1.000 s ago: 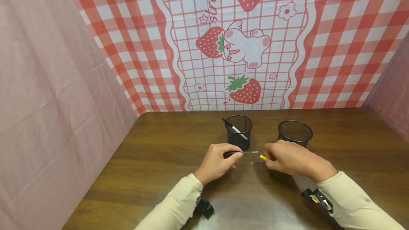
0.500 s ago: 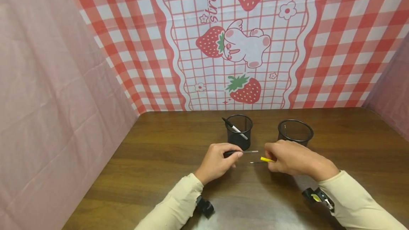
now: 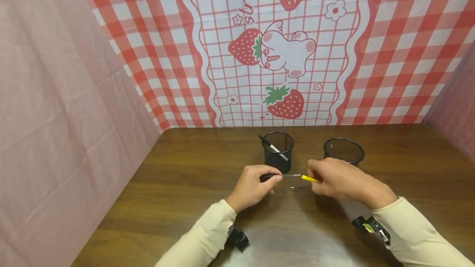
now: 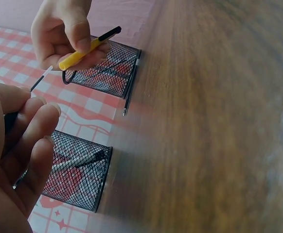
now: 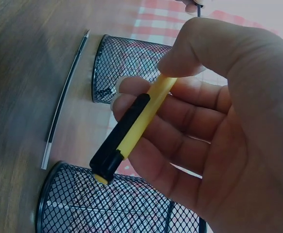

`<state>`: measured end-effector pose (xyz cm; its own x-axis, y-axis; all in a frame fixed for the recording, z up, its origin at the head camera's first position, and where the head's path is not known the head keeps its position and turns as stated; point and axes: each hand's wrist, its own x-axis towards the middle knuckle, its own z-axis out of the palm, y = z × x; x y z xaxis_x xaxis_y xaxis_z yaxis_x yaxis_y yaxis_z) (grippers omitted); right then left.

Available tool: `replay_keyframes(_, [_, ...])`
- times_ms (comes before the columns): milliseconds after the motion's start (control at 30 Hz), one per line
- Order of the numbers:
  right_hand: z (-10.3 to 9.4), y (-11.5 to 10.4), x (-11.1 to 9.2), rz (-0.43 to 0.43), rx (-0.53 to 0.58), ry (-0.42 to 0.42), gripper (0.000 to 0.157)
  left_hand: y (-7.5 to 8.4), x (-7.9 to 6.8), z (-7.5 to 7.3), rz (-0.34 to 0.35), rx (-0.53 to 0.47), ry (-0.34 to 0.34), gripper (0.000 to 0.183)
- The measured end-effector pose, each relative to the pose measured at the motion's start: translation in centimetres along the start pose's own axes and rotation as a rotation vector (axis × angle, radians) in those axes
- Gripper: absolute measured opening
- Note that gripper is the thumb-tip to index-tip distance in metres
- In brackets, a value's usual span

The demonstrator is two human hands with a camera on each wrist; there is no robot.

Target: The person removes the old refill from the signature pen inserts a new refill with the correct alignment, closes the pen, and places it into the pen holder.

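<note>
My left hand [image 3: 254,184] pinches a black pen section [image 3: 268,177]; a thin refill [image 3: 291,175] with a clear end sticks out of it to the right. Between thumb and fingers, my right hand [image 3: 339,180] holds a yellow pen barrel [image 5: 149,114] with a black clip [image 5: 119,133]. The barrel's open yellow end faces the refill's clear end, close to it in the head view; the left wrist view shows a gap between them. A second pen refill [image 5: 66,97], dark with a clear end and metal tip, lies on the table beneath the right hand.
Behind the left hand stands a black mesh cup [image 3: 278,164] with a black-and-white marker [image 3: 276,149] in it. Another mesh cup [image 3: 343,139], wider, is behind the right hand, a thin item showing inside. A checked strawberry cloth [image 3: 285,52] hangs at the table's back.
The yellow barrel has turned in my right fingers, showing more of its length, and moved up level with the refill. My left hand has stayed in place.
</note>
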<state>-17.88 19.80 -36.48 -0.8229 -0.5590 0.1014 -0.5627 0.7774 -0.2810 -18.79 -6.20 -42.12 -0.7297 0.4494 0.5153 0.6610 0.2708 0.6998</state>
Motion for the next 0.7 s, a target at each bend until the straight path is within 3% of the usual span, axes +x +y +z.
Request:
replay_keyframes(333, [0.14,-0.13,0.02,-0.031,0.005,0.071,0.025,0.05,-0.03,0.16,-0.023,0.012,-0.008,0.012])
replay_keyframes(700, [0.26,-0.39,0.04,-0.046,-0.006,0.077,0.025,0.12,0.02,0.20,-0.022,0.004,-0.008,0.011])
